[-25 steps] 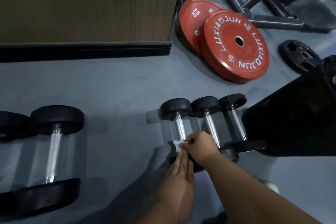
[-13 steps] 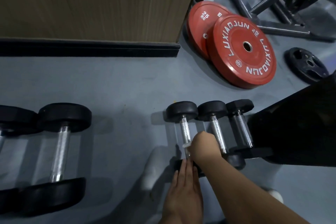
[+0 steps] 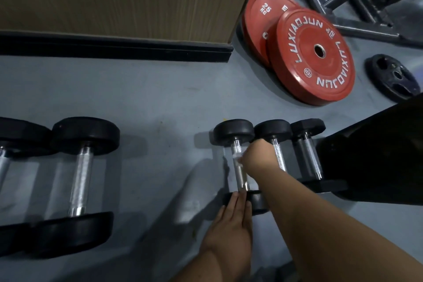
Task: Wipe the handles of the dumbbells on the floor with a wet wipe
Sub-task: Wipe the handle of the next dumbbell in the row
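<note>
On the grey gym floor [image 3: 142, 98] I am seeing three small dumbbells lying side by side, the left hand [image 3: 231, 224] pressing flat, straight fingers on the leftmost dumbbell [image 3: 239, 162] while the right hand [image 3: 257, 155] is pinching a wet wipe [image 3: 238, 157] around its handle's far end, so the next stroke, I judge, is calling for a pull toward me.

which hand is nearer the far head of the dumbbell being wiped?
Right. The right hand holds the wipe high on the handle, just below the far head; the left hand presses the near head.
</note>
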A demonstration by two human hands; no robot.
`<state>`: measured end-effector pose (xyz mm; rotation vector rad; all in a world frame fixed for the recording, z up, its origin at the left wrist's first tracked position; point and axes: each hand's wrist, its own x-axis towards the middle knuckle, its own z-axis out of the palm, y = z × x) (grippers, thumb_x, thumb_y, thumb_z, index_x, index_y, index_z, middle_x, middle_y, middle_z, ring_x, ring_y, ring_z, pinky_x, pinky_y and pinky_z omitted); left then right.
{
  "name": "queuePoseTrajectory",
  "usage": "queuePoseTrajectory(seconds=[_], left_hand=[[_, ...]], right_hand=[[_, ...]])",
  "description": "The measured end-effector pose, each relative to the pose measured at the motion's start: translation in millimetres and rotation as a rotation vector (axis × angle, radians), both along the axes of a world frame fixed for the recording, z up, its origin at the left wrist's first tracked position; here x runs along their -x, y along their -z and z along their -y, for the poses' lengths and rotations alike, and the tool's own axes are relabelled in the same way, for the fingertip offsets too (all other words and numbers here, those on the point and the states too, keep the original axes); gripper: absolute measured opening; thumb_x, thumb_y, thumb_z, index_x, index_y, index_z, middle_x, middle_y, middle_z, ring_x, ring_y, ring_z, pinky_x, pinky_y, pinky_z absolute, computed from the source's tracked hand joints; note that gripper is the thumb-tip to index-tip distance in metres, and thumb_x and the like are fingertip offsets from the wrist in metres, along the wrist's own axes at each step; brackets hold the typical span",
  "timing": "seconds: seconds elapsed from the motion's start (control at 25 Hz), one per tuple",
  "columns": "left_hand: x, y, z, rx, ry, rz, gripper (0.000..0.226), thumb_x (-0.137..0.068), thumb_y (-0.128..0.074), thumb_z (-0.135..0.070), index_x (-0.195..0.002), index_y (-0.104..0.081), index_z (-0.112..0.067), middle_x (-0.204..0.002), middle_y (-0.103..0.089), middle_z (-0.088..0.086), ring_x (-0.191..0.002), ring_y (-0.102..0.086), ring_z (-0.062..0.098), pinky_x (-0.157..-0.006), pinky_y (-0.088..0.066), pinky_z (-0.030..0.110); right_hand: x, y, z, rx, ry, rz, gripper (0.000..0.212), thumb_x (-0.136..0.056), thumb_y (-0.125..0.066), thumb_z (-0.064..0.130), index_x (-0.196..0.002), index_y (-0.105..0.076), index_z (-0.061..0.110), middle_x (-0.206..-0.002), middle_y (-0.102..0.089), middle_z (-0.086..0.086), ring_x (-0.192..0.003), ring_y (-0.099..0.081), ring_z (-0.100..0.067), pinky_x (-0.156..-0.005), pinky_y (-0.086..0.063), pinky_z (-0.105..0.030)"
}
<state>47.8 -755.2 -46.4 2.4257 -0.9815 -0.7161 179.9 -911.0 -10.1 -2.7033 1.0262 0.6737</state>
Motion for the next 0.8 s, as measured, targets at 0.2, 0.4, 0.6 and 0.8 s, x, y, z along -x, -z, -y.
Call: queuePoseTrajectory(seconds=[0.2, 0.4, 0.6, 0.8], left_hand=[[-11.1, -13.5, -4.7, 0.006, 0.070, -0.030, 0.075, -0.089, -0.033, -0.013, -0.153, 0.004, -0.005, -0.157, 0.029, 0.006, -0.147, 0.022, 0.022, -0.122, -0.011, 0.042], [-1.7, -2.3, -8.1, -0.023, 0.014, -0.042, 0.079, -0.063, -0.047, -0.025, -0.137, -0.039, -0.001, -0.156, -0.030, 0.010, -0.138, -0.041, 0.025, -0.094, -0.053, 0.034], [-0.4, -0.6, -14.1, 0.044, -0.003, 0.002, 0.065, -0.069, -0.033, -0.028, -0.129, -0.052, -0.011, -0.140, -0.057, 0.005, -0.124, -0.058, 0.018, -0.087, -0.054, 0.030], [-8.2, -1.0, -12.0, 0.047, 0.061, 0.005, 0.062, -0.074, -0.040, -0.037, -0.129, -0.051, -0.011, -0.142, -0.054, 0.008, -0.127, -0.055, 0.020, -0.090, -0.054, 0.028]], right_hand=[[37.3, -13.5, -10.9, 0.013, -0.071, -0.157, 0.032, -0.094, -0.059, 0.010, -0.066, -0.045, 0.013, -0.068, -0.048, 0.001, -0.062, -0.049, -0.012, -0.063, -0.044, -0.024], [33.3, 0.1, -15.3, -0.021, 0.060, -0.038, 0.033, -0.090, -0.070, 0.018, -0.065, -0.049, 0.013, -0.065, -0.054, 0.002, -0.055, -0.051, -0.009, -0.046, -0.038, -0.020], [6.9, 0.7, -14.2, -0.035, 0.137, 0.029, 0.035, -0.087, -0.075, 0.024, -0.063, -0.051, 0.014, -0.061, -0.053, 0.003, -0.052, -0.046, -0.007, -0.041, -0.028, -0.021], [-28.0, 0.2, -7.7, 0.005, 0.194, 0.123, 0.022, -0.087, -0.066, 0.010, -0.070, -0.051, 0.013, -0.064, -0.054, 0.001, -0.053, -0.047, -0.011, -0.040, -0.027, -0.022]])
